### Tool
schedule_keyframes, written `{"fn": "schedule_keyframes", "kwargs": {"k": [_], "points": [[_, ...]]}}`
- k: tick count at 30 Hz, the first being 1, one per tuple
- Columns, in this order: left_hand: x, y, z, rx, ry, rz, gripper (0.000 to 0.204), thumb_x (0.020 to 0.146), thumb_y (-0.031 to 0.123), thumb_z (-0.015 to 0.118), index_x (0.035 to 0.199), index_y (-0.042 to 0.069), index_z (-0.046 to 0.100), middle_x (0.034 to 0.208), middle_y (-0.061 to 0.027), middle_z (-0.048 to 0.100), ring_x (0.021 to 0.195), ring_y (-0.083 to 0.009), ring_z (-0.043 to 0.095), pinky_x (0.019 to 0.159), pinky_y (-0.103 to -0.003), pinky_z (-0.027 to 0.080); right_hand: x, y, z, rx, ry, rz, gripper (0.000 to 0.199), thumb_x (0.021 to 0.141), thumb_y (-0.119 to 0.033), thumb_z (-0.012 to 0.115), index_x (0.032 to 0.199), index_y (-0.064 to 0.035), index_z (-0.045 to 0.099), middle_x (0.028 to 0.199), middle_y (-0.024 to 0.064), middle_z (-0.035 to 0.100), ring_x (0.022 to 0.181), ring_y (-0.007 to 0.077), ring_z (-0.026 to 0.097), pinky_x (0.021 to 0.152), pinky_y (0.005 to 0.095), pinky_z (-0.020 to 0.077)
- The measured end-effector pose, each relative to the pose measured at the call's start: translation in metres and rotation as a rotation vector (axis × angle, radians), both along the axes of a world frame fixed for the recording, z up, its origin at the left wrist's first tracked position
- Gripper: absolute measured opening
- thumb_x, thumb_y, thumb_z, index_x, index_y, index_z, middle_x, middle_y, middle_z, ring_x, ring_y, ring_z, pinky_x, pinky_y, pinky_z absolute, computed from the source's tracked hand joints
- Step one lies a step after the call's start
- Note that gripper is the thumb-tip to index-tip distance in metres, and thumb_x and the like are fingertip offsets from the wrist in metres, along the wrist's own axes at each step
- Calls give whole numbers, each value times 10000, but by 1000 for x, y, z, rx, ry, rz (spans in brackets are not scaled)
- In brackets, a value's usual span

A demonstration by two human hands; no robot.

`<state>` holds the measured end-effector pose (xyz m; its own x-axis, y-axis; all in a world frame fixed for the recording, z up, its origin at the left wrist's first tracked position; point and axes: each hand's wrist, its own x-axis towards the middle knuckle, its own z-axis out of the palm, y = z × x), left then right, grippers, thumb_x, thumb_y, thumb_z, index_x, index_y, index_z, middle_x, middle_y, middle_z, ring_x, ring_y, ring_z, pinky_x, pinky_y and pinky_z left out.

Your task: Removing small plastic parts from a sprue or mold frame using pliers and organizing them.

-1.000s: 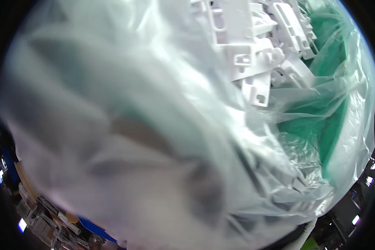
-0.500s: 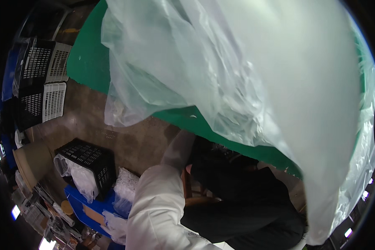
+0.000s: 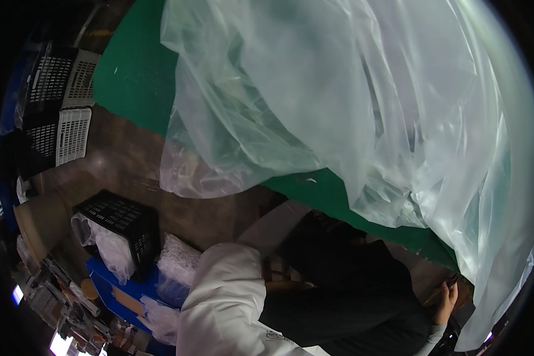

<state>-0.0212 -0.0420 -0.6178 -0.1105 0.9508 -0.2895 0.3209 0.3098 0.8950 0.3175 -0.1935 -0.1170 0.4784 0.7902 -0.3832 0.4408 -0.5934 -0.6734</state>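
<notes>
A large sheet of clear, crumpled plastic film [image 3: 314,89] hangs over the green tabletop [image 3: 133,77] and drapes down past its near edge. At the lower right, my right hand [image 3: 446,302] is beside the film's hanging edge, fingers bent around something small and dark that I cannot make out. My left arm, in a white sleeve [image 3: 219,296], reaches up from the lower edge towards the table's near side. The left hand itself does not show. My dark-clad legs [image 3: 350,285] lie below the table edge.
To the left, a black plastic crate [image 3: 121,219] with clear bags stands over a blue box [image 3: 110,291]. Beside it lies a bag of white material [image 3: 178,261]. Black and white crates [image 3: 73,136] are stacked at the far left, near a tan bin [image 3: 44,219].
The film has shifted and spread, its hanging edge now farther right. My right hand has come into view at the lower right. The view has turned slightly, and the left sleeve stays near its place.
</notes>
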Motion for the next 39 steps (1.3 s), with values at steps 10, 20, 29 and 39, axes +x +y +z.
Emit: {"fn": "schedule_keyframes", "kwargs": {"k": [10, 20, 29, 39], "points": [[10, -4, 1, 5, -156, 161, 264, 925, 298, 530, 1079, 157, 690, 1099, -141, 644, 1030, -322, 581, 878, -511, 472, 139, -51, -30, -142, -198, -9, 388, 967, -157, 610, 1322, -16, 545, 1097, 1, 593, 947, 84, 534, 827, 231, 422], [54, -7, 7, 1, -321, 261, 271, 937, 308, 514, 1083, 156, 685, 1131, -135, 631, 1067, -309, 561, 899, -519, 455, 118, -36, -28, -65, -139, -90, 227, 969, -145, 601, 1167, -38, 569, 947, 4, 586, 809, 113, 595, 763, 274, 484], [77, -12, 27, 6, -445, 294, 278, 948, 316, 501, 1086, 155, 681, 1160, -130, 619, 1100, -297, 543, 917, -525, 441, 116, -26, -19, -177, -5, -90, 218, 972, -172, 604, 1148, -52, 555, 891, 22, 599, 761, 145, 623, 731, 261, 487], [109, -13, 48, 36, -606, 390, 287, 961, 325, 485, 1090, 155, 676, 1193, -125, 606, 1138, -285, 523, 938, -533, 424, 103, -35, -20, -105, 91, -92, 189, 989, -139, 575, 1157, -54, 559, 939, 40, 628, 792, 162, 637, 722, 294, 519]]}}
